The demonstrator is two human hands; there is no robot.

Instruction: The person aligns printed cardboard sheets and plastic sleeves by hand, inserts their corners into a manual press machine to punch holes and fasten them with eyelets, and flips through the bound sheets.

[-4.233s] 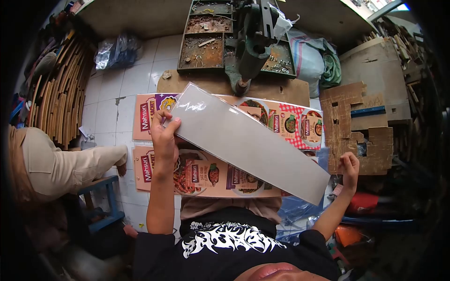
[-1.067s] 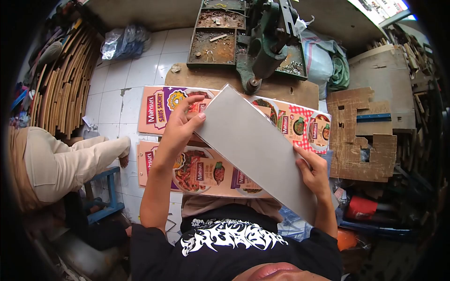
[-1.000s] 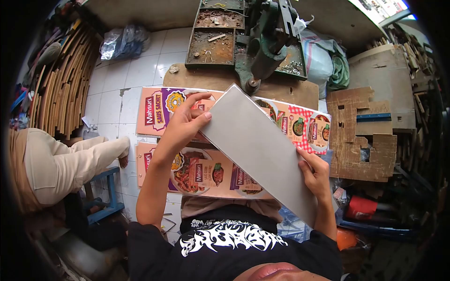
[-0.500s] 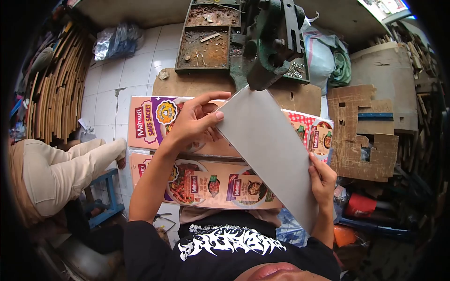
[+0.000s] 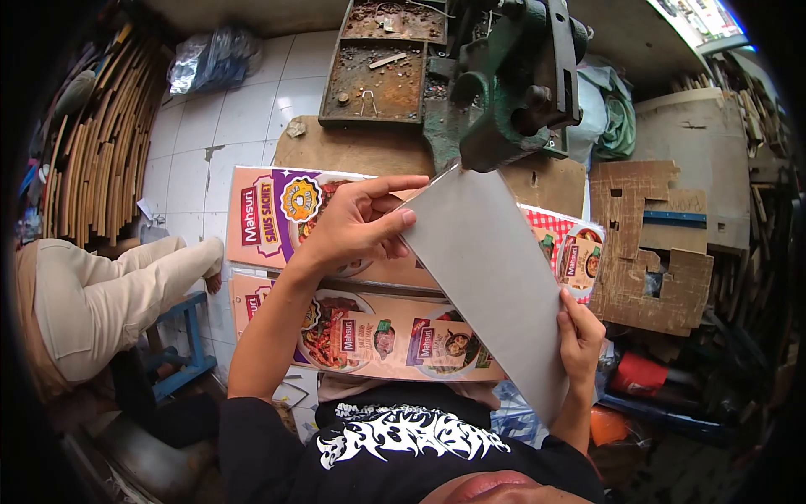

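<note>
A long, stiff grey rectangular panel (image 5: 495, 277), pinched at its near-left edge between thumb and fingers of the left hand (image 5: 357, 223) and steadied at the right by the curled right hand (image 5: 579, 336), could be creased or misaligned if tilted while its far corner lies under the dark green metal press (image 5: 504, 118).

One grey sheet (image 5: 495, 277), two printed panels (image 5: 267, 214) (image 5: 395, 336), one green press (image 5: 525, 80), one blue stool (image 5: 191, 349)

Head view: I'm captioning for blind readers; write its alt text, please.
A person's left hand and right hand hold a grey panel aslant, its far corner at a green press. Printed food signs lie beneath.
</note>
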